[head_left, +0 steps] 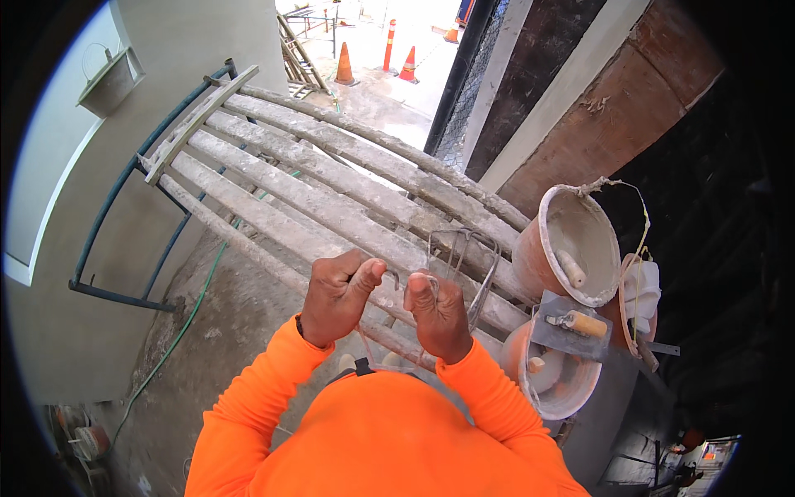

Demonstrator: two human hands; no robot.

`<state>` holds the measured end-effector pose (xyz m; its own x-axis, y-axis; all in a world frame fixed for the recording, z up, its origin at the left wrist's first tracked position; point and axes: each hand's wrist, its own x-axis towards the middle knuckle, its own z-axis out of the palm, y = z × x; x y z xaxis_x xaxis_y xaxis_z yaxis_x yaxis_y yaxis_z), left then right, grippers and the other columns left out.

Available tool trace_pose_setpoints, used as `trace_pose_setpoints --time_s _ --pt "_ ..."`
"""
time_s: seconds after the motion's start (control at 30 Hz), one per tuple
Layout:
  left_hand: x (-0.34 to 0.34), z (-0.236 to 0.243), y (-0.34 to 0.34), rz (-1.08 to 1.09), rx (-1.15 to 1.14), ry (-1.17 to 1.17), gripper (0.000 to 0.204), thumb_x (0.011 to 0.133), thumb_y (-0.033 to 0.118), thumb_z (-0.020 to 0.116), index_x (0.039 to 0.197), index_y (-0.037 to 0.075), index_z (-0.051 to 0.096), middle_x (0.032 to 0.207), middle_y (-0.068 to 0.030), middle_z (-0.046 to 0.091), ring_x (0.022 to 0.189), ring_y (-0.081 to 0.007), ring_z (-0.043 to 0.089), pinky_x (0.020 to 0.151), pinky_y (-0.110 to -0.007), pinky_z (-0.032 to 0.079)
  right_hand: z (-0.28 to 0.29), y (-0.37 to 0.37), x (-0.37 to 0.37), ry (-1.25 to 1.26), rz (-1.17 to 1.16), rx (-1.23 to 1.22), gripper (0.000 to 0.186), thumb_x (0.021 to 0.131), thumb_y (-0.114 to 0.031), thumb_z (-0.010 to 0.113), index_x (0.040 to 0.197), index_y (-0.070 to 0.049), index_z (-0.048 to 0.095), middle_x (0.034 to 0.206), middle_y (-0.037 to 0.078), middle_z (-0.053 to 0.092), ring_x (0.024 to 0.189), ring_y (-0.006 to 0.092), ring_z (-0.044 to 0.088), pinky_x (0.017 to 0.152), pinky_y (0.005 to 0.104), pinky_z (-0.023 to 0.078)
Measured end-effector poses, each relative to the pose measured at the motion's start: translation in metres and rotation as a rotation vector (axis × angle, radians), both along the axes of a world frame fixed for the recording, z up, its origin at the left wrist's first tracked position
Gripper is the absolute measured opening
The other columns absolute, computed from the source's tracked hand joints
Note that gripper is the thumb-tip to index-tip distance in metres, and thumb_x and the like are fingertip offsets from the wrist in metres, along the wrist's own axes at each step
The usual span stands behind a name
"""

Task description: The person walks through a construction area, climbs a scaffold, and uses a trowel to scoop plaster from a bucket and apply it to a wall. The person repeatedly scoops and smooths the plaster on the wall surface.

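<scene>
Both my hands are raised in front of my chest over the slatted plank platform, thumbs up and a small gap between them. My left hand (338,296) is closed, with a thin curved end sticking out beside its thumb. Likewise closed, my right hand (438,315) has a thin pale strand looping by its thumb. What either strand belongs to cannot be made out. Next to the right hand stands a bent metal wire frame (483,290). Right of it, a flat plastering trowel (584,324) with a wooden handle lies across the lower bucket (571,398).
Mortar-crusted planks (315,170) stretch away to the far left, beside a blue metal frame (103,211). An upper bucket (542,240) holds a tool; a white bundle (643,290) lies behind. A green hose (186,331) crosses the floor. Traffic cones (344,66) stand outside.
</scene>
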<state>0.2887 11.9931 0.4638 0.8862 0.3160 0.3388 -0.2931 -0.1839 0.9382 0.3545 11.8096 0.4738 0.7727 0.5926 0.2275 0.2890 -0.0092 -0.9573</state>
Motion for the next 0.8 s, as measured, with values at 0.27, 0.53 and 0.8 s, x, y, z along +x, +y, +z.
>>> trace_pose_setpoints --time_s 0.27,0.53,0.8 --pt "0.02 -0.025 0.009 0.142 -0.44 0.205 0.043 0.106 0.042 0.063 0.085 0.004 0.064 0.062 0.0044 0.051 0.048 -0.0025 0.042 0.043 -0.022 0.035 -0.047 -0.032 0.004 0.234 -0.086 0.191 0.049 0.111 -0.048 0.048 0.11 -0.001 0.064 0.075 0.0 0.056 0.064 0.0091 0.052 0.062 0.0265 0.046" --pt "0.07 -0.077 -0.013 -0.193 -0.784 0.45 0.035 0.107 0.035 0.062 0.112 0.001 0.063 0.084 -0.0012 0.058 0.07 -0.0082 0.056 0.058 -0.024 0.049 -0.1 -0.095 -0.034 0.548 -0.234 -0.212 0.028 0.111 -0.023 0.053 0.122 0.0 0.065 0.079 0.002 0.064 0.066 0.0085 0.061 0.06 0.0282 0.053" --pt "0.086 -0.12 -0.074 -0.213 0.691 0.281 0.084 0.09 0.053 0.076 0.152 0.005 0.047 0.153 -0.0215 0.046 0.137 -0.0424 0.047 0.109 -0.063 0.041 -0.142 -0.129 0.003 -0.113 -0.664 -0.776 0.055 0.088 -0.017 0.077 0.137 0.0 0.06 0.126 0.022 0.059 0.112 0.0421 0.063 0.093 0.048 0.054"
